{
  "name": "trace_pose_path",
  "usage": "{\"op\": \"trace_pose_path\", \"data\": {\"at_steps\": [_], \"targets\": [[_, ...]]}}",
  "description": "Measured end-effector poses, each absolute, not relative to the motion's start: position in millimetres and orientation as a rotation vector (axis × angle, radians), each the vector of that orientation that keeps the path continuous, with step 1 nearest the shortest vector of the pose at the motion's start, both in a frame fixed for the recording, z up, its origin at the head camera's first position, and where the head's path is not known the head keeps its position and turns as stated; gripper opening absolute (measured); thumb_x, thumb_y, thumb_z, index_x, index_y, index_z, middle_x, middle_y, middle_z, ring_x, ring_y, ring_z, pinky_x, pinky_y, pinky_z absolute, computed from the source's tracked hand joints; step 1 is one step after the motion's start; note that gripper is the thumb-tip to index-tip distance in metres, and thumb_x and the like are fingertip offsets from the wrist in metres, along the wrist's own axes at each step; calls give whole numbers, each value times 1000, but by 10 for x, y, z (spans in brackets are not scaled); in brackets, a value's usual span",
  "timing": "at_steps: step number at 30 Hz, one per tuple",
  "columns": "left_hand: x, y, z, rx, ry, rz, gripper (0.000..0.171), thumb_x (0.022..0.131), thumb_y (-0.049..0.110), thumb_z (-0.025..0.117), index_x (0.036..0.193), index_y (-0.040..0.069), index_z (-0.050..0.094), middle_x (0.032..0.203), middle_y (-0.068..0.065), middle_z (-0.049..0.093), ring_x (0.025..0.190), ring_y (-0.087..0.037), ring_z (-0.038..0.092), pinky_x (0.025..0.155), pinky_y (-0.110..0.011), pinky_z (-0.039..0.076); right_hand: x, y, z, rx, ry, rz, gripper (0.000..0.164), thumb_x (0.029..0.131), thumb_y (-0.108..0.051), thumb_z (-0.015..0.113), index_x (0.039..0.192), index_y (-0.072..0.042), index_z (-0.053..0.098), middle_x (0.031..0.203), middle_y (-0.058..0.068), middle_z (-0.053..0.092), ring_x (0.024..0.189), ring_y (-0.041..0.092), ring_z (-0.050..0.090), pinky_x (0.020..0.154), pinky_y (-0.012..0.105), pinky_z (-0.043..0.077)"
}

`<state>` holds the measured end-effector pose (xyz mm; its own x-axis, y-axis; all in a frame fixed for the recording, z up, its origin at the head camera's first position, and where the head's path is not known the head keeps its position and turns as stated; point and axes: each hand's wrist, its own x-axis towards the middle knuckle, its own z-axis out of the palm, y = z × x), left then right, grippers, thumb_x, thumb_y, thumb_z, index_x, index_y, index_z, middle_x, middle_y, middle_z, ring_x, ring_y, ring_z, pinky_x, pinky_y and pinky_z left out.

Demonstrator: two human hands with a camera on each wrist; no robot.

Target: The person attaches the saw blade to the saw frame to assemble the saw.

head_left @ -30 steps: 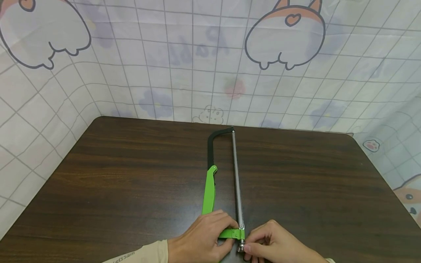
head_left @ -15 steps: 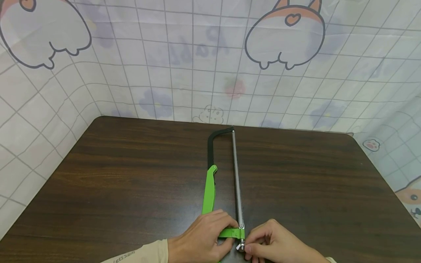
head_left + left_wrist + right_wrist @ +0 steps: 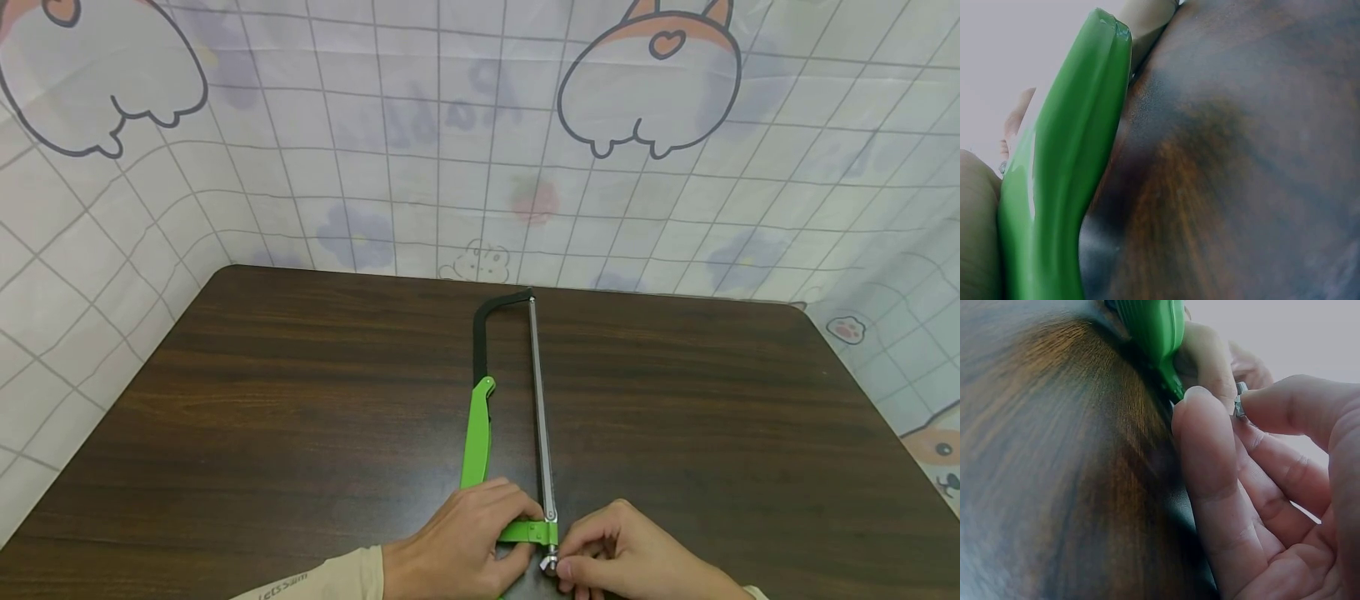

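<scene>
1. Pale checked cloth [image 3: 300,150] hangs behind the dark worktop [image 3: 300,417], whose wood-grain top looks smooth enough to let things slide.
2. I see the saw [image 3: 476,442] lying along the worktop's middle, blade [image 3: 540,408] to the right.
3. I judge it fairly light, stiff, hardly fragile, its green paint a little slippery; I'd hold the frame [image 3: 481,342], clear of the blade.
4. I have the left hand [image 3: 465,542] clamped on the saw's near end, the right hand [image 3: 637,557] pinching the metal nut [image 3: 549,565].

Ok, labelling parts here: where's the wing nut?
The wing nut is low in the head view, right of centre, below the green bracket, by the right grip.
</scene>
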<state>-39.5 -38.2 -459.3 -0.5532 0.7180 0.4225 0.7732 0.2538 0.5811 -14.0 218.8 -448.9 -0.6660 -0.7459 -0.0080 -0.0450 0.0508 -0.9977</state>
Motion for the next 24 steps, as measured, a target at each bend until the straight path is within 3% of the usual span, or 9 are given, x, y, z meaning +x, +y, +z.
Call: {"op": "trace_pose_path", "data": {"at_steps": [4, 9, 11, 16, 18, 24], "targets": [[-393, -385, -4594, -1451, -2423, -1197, 11, 99, 17, 65, 109, 20, 68, 98, 12, 68, 89, 5, 55, 83, -2, 39, -146, 2192, -4519, -828, 1778, -1683, 18, 103, 0, 56, 99, 9, 72, 81, 33, 66, 61, 37, 60, 57, 33, 60], [-395, -387, -4597, -1455, -2417, -1198, 10, 100, 18, 64, 109, 20, 68, 99, 12, 68, 89, 5, 55, 84, -2, 40, -142, 2185, -4482, -745, 1780, -1647, 17, 102, -1, 59, 98, 8, 72, 81, 37, 64, 62, 12, 65, 62, 26, 60], [-396, -388, -4597, -1456, -2417, -1199, 11, 99, 17, 64, 109, 20, 68, 99, 12, 68, 90, 5, 55, 84, -2, 40, -143, 2183, -4467, -736, 1784, -1639, 16, 102, -2, 59, 98, 8, 72, 80, 37, 64, 63, 9, 65, 62, 25, 60], [-396, -390, -4593, -1454, -2424, -1199, 13, 98, 16, 65, 110, 20, 68, 99, 12, 68, 90, 5, 55, 84, -2, 40, -151, 2185, -4471, -812, 1793, -1648, 16, 103, -1, 58, 99, 7, 71, 79, 33, 65, 62, 31, 62, 58, 30, 60], [-395, -391, -4590, -1453, -2433, -1202, 13, 98, 16, 65, 110, 20, 68, 99, 12, 68, 90, 5, 55, 83, -2, 40, -152, 2190, -4482, -827, 1800, -1644, 17, 103, -2, 57, 99, 6, 71, 79, 31, 65, 62, 32, 62, 58, 30, 60], [-392, -392, -4584, -1449, -2462, -1227, 10, 100, 19, 64, 110, 20, 67, 99, 12, 67, 89, 4, 54, 82, -3, 40, -144, 2192, -4478, -797, 1836, -1600, 17, 103, -6, 58, 99, 2, 73, 82, 30, 66, 68, -3, 63, 60, 27, 60]]}}
